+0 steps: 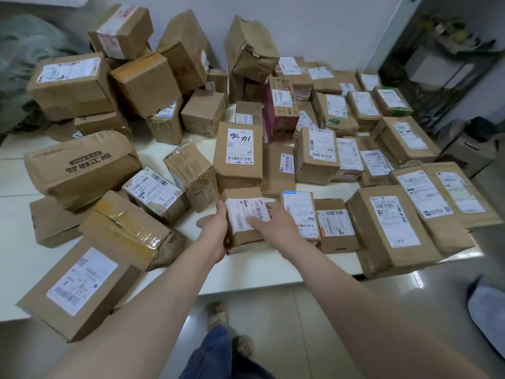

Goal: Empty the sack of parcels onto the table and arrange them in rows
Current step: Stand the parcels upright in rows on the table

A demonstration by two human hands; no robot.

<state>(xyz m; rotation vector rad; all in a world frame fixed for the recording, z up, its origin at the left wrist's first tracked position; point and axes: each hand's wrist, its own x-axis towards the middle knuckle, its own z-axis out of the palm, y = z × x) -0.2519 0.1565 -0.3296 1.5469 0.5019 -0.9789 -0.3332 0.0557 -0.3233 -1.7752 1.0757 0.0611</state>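
At far left the sack (27,45) slumps behind a loose heap of boxes (142,77) on the table (246,272). Near the table's front edge, our left hand (214,228) presses straight fingers along the left side of a parcel (240,242). Our right hand (276,221) lies spread flat on its label. Further right, more boxes lie in rows (382,149).
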